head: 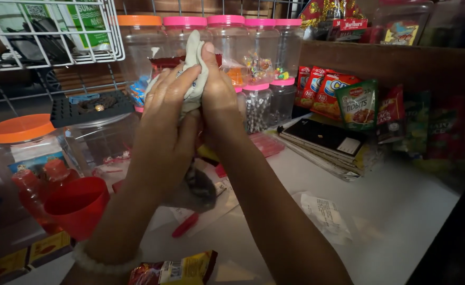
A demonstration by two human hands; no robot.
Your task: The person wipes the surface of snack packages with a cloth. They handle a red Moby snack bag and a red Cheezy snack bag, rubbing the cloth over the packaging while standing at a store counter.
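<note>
A snack packet (174, 270) lies nearest me at six o'clock, under my wrists. Above it, my left hand (164, 132) and right hand (219, 100) press together around a grey cloth (194, 68), gripping it tightly. The cloth stands upright, tip toward twelve o'clock, before the pink-lidded jars (259, 47). A red cup (79, 206) sits at eight o'clock.

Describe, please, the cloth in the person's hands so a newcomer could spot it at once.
Start at the row of pink-lidded jars along the back. In front of them the left hand and right hand press together around a pale grey-green cloth, the only soft, crumpled thing among hard plastic.
</note>
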